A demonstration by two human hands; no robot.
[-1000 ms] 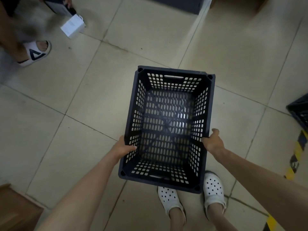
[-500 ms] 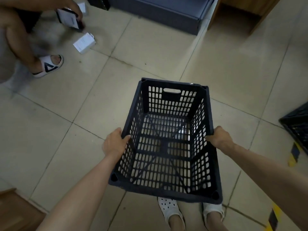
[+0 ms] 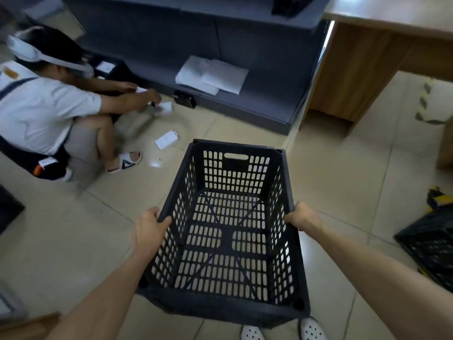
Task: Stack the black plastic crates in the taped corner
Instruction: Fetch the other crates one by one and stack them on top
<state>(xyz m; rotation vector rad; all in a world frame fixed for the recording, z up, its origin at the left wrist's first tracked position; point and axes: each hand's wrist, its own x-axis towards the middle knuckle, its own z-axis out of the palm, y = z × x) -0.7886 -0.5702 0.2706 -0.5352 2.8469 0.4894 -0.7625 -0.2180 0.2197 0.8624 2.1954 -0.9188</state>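
Note:
I hold an empty black plastic crate (image 3: 226, 300) with perforated walls in front of me, above the tiled floor. My left hand (image 3: 148, 231) grips its left rim and my right hand (image 3: 302, 217) grips its right rim. A second black crate (image 3: 431, 244) stands on the floor at the right edge, partly cut off. Yellow-and-black tape (image 3: 438, 198) lies on the floor just behind that crate, and another taped corner (image 3: 422, 104) shows further back on the right.
A person (image 3: 46, 106) crouches on the floor at the left, handling small white boxes (image 3: 166, 139). A dark grey low shelf unit (image 3: 220, 69) with papers runs across the back. A wooden desk (image 3: 362, 65) stands at the back right.
The view has lifted, bringing the crouching person, the shelf and the desk into sight. The crate stays in both hands and now sits higher and nearer to me.

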